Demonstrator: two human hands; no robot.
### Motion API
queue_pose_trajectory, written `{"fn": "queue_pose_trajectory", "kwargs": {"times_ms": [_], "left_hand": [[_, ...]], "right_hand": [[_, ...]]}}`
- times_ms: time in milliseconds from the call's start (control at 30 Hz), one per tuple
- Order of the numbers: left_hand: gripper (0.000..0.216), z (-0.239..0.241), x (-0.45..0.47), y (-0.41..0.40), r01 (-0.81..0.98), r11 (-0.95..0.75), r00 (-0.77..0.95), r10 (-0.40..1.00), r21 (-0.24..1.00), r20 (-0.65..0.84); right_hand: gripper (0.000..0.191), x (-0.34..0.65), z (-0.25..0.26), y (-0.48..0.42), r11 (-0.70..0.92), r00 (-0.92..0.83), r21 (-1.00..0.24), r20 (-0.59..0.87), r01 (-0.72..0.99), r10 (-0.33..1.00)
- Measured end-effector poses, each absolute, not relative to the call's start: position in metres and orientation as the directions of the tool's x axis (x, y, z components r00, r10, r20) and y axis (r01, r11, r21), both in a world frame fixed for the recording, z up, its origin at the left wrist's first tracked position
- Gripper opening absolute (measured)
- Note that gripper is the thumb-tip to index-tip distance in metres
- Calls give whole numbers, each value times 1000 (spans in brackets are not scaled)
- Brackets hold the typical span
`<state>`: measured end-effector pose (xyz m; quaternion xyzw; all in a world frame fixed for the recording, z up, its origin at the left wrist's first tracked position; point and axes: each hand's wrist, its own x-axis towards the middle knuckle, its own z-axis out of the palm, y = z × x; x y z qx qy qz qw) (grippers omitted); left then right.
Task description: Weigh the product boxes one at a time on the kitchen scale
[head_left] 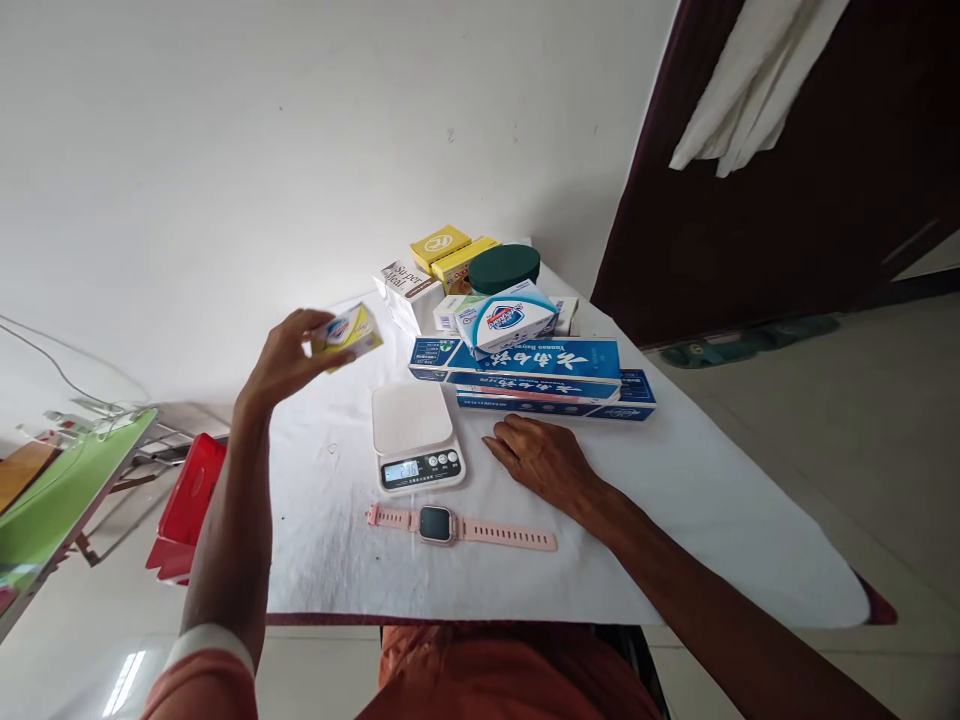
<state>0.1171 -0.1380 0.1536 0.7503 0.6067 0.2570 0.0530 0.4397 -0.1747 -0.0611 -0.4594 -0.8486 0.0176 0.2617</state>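
My left hand (289, 350) grips a yellow-and-white soap box (349, 335), raised left of and beyond the kitchen scale (412, 430). The scale's white platform bears nothing, and its lit display seems to read 236. My right hand (538, 455) rests on the white tablecloth to the right of the scale. Its fingers are curled in, and I see nothing in them. Just beyond it lie stacked blue toothpaste boxes (559, 355), with a white-and-blue soap box (506, 318) tilted on top. A pink-strapped smartwatch (436, 524) is laid out flat in front of the scale.
Behind the toothpaste boxes stand a dark green round lid (504, 268), yellow boxes (440, 243) and a white Super Meal box (409, 285). The wall (337, 150) closes off the far side. A red plastic stool or bin (191, 495) and a green table (90, 470) are at left.
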Motion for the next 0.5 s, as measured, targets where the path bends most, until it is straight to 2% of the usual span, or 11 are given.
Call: {"fn": "queue_pose_trajectory", "kwargs": {"times_ms": [167,300,400,500], "left_hand": [[47,148,176,-40,834,-373,193,887,407,418],[46,134,214,19,834,-303,119,915,461,386],[46,124,224,41,866,-215,44,932,452,359],[47,115,220,52,871,-237,59,920,430,387]], "right_hand": [[35,440,-64,-175,587,-440,-235,468,775,767],[32,440,-66,-174,600,-450,-219,482,769,752],[32,441,-66,-175,599,-455,-209,475,773,753],[32,441,-64,-176,603,-458,-204,479,771,749]]}}
